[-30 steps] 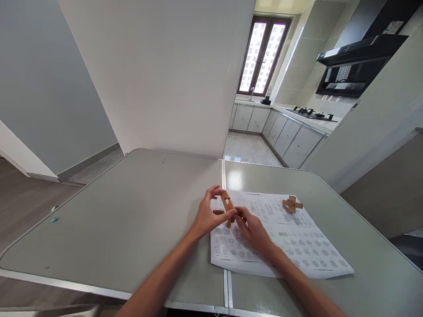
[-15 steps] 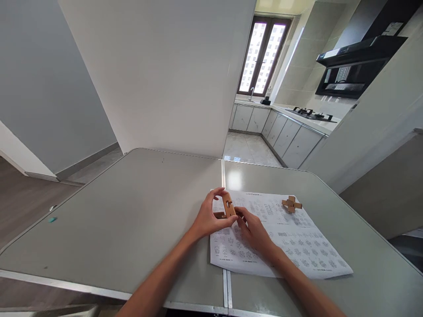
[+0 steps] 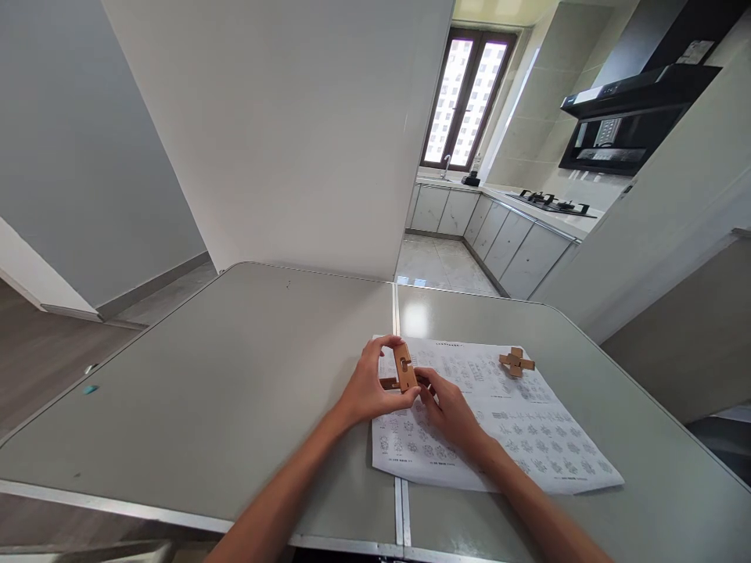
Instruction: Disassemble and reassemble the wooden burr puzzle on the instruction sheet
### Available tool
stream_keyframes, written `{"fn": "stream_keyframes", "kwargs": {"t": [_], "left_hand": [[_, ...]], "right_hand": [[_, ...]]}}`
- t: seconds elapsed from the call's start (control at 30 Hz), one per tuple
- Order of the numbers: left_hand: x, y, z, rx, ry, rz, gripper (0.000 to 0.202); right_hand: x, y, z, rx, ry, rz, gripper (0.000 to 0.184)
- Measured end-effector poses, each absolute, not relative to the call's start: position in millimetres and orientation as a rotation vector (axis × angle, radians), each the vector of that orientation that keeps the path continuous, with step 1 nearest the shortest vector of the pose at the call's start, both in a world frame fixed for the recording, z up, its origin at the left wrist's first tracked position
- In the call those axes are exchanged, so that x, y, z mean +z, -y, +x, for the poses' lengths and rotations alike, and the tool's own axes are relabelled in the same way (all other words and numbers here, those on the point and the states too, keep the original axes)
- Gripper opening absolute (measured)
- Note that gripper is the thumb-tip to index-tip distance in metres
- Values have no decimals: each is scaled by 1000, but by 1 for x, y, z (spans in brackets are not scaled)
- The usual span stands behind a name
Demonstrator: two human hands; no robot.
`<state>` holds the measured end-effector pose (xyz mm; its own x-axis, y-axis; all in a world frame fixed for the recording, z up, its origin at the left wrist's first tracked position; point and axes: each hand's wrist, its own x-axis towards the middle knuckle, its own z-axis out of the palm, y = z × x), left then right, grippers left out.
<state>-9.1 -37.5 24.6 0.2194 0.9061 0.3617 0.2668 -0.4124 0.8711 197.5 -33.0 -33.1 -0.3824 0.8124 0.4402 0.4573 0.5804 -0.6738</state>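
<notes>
My left hand point(image 3: 371, 385) grips a slotted wooden puzzle piece point(image 3: 404, 366) by its two ends, thumb below and fingers above. A wooden bar passes crosswise behind or through this piece and sticks out on its left side. Close against its right side, the fingers of my right hand point(image 3: 444, 399) pinch what looks like the other end of that bar, mostly hidden by the fingers. Both hands are over a printed sheet point(image 3: 528, 403) covered in small line diagrams. On the sheet's upper right lies a cross-shaped wooden puzzle assembly point(image 3: 516, 363).
The grey table point(image 3: 235, 375) has a metal seam running front to back under the sheet's left part. A small teal object point(image 3: 90, 389) lies at its left edge. Beyond stand a white wall point(image 3: 282, 141) and a kitchen with cabinets point(image 3: 510, 234).
The slotted piece has turned slightly, so its face and slot show a little more. Both hands keep their hold in nearly the same place.
</notes>
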Motion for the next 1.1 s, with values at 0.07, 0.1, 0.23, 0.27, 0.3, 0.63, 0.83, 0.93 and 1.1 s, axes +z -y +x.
{"fn": "stream_keyframes", "kwargs": {"t": [0.07, 0.1, 0.23, 0.27, 0.3, 0.63, 0.83, 0.93, 1.1], "left_hand": [[25, 37, -10, 1226, -1118, 1892, 72], [25, 37, -10, 1236, -1129, 1921, 72], [25, 36, -10, 1234, -1147, 1974, 74], [25, 36, -10, 1231, -1145, 1974, 74], [25, 36, -10, 1228, -1139, 1972, 75], [26, 39, -9, 1196, -1058, 1836, 75], [29, 38, -11, 1183, -1079, 1879, 74], [29, 37, -13, 1169, -1097, 1921, 76], [29, 36, -14, 1166, -1092, 1932, 79]], "right_hand": [[-33, 33, 197, 589, 2027, -1009, 21], [-33, 33, 197, 592, 2022, -1007, 20], [-35, 33, 198, 586, 2018, -999, 20], [-35, 33, 198, 581, 2021, -999, 20], [-35, 33, 198, 578, 2024, -1000, 20], [-31, 34, 199, 575, 2030, -993, 21], [-30, 34, 199, 562, 2037, -989, 22], [-30, 34, 199, 567, 2039, -987, 22], [-31, 34, 199, 569, 2036, -1007, 23]]}}
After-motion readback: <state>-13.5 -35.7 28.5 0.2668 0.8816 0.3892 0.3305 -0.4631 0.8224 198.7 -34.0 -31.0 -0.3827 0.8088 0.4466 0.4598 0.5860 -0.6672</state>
